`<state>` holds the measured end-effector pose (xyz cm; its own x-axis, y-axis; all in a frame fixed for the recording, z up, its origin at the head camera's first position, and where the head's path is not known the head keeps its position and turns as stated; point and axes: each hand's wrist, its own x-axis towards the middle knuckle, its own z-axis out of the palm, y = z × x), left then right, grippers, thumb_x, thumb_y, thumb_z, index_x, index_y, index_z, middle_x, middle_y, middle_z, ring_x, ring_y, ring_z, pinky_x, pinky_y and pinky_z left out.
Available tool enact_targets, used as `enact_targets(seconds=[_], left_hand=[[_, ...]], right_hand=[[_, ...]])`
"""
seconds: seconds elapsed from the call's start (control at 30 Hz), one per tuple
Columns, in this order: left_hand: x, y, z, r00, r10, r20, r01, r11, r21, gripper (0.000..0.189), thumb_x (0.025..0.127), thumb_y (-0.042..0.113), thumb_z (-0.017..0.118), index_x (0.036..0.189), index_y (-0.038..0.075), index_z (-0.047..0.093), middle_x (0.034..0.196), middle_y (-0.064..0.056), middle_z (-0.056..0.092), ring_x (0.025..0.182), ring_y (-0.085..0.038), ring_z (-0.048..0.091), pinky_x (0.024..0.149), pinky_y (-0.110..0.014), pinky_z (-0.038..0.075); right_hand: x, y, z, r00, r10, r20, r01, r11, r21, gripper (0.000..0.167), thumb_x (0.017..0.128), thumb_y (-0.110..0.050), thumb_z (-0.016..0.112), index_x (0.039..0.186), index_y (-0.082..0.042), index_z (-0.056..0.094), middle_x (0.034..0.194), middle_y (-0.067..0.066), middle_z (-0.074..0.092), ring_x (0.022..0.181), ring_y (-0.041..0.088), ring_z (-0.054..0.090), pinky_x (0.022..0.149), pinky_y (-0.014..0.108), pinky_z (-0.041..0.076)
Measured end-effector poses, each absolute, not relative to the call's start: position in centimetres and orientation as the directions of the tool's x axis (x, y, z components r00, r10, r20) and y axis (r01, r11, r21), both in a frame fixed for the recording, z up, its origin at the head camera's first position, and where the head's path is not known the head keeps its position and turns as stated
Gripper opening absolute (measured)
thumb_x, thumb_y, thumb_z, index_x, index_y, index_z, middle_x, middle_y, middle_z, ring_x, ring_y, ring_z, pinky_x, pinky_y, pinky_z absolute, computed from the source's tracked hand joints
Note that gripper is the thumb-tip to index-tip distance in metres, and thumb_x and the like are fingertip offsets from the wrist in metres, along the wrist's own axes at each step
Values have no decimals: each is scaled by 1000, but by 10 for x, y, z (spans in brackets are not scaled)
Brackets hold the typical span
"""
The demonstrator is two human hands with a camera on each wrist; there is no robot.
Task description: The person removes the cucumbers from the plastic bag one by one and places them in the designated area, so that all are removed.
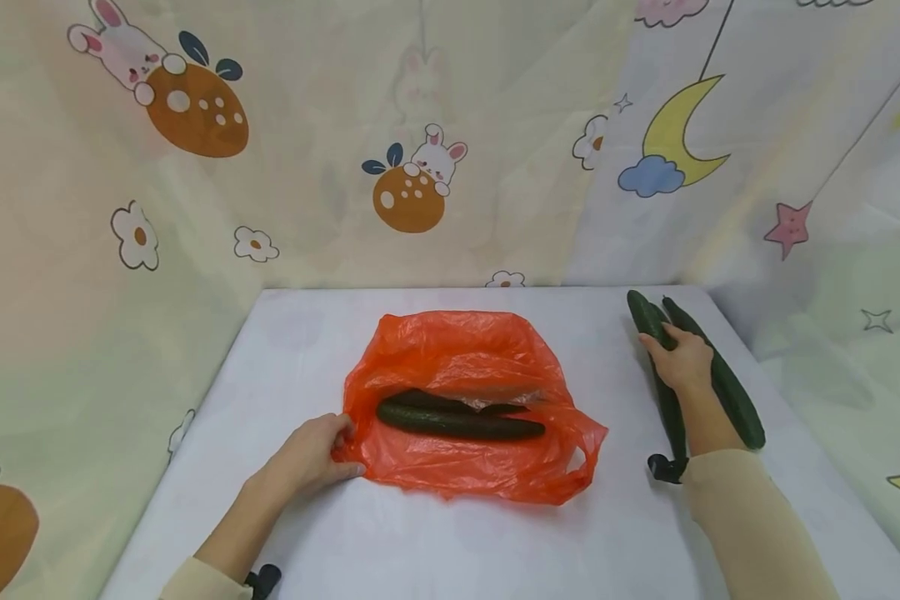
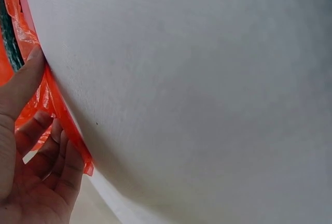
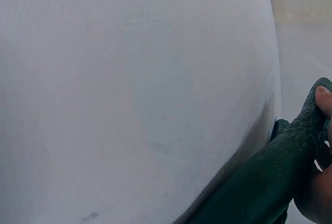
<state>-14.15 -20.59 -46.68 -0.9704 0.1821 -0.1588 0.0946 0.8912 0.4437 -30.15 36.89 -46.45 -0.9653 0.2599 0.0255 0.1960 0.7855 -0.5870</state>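
An orange plastic bag [image 1: 450,350] lies spread on the table, with a dark green cucumber [image 1: 457,421] on it and another partly hidden under the film behind. At the bag's left edge, my left hand [image 1: 311,454] touches the film with thumb and fingers spread apart; the left wrist view shows the bag's rim [image 2: 65,115] along the fingertips. Far to the right, my right hand [image 1: 682,362] grips a cucumber [image 1: 640,310], which fills the lower right of the right wrist view. One cucumber [image 1: 669,417] lies beneath that hand, partly covered, and another cucumber [image 1: 735,396] lies to its right.
A white-covered table [image 1: 307,350] holds everything. Printed cloth [image 1: 510,208] hangs behind the table and along both sides. A loop handle of the bag [image 1: 588,446] sticks out at its right. Black wrist straps show on both arms.
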Motion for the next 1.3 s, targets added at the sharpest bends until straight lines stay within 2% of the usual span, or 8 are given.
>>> enact_targets(seconds=[0.3, 0.57, 0.7, 0.83, 1.0, 1.13, 1.3], left_hand=[[-143, -205, -467, -968, 188, -164, 98, 892, 442, 54, 73, 35, 93, 112, 12, 64, 92, 3, 60, 85, -15, 55, 75, -33, 55], [-144, -203, -466, -966, 208, -155, 118, 885, 450, 55, 74, 37, 93, 114, 11, 64, 93, 3, 60, 86, -15, 55, 76, -33, 55], [-141, -206, -466, -970, 182, -161, 93, 889, 448, 55, 73, 35, 94, 113, 12, 65, 92, 3, 60, 86, -15, 55, 76, -34, 56], [-142, -207, -466, -969, 196, -152, 106, 880, 463, 53, 73, 37, 93, 110, 13, 64, 90, 4, 58, 84, -14, 54, 74, -31, 54], [-144, -206, -466, -966, 207, -156, 113, 877, 467, 52, 74, 37, 93, 109, 14, 63, 89, 4, 58, 84, -14, 54, 73, -30, 52], [-145, -206, -465, -965, 212, -156, 118, 877, 466, 51, 74, 36, 93, 109, 14, 63, 89, 4, 57, 82, -15, 54, 72, -30, 52], [-144, -208, -466, -965, 212, -153, 121, 880, 459, 50, 74, 35, 93, 109, 13, 62, 89, 3, 58, 83, -15, 54, 73, -30, 52]], right_hand=[[-304, 371, -468, -966, 257, 27, 194, 790, -582, 77, 102, -51, 56, 155, 1, 38, 155, 39, 33, 143, 62, 25, 115, 70, 25], [-303, 365, -477, -964, 264, 19, 219, 836, -504, 70, 102, -40, 61, 149, 8, 42, 149, 41, 39, 137, 63, 33, 109, 71, 35], [-307, 358, -479, -975, 216, 59, 162, 861, -482, 66, 101, -34, 62, 147, 9, 45, 147, 40, 42, 137, 61, 37, 109, 68, 36], [-306, 358, -478, -970, 225, 94, 145, 842, -519, 62, 101, -28, 63, 148, 9, 44, 148, 36, 45, 138, 57, 38, 111, 68, 35], [-299, 360, -474, -961, 187, 206, 50, 845, -532, 56, 99, -21, 64, 143, 9, 48, 138, 35, 50, 132, 56, 44, 109, 68, 35], [-292, 355, -462, -954, 127, 272, -33, 856, -516, 52, 99, -19, 66, 140, 9, 51, 132, 35, 51, 127, 55, 46, 107, 69, 35], [-291, 346, -448, -955, 69, 287, -95, 849, -520, 51, 99, -22, 66, 139, 8, 53, 130, 33, 53, 125, 52, 49, 107, 68, 37]])
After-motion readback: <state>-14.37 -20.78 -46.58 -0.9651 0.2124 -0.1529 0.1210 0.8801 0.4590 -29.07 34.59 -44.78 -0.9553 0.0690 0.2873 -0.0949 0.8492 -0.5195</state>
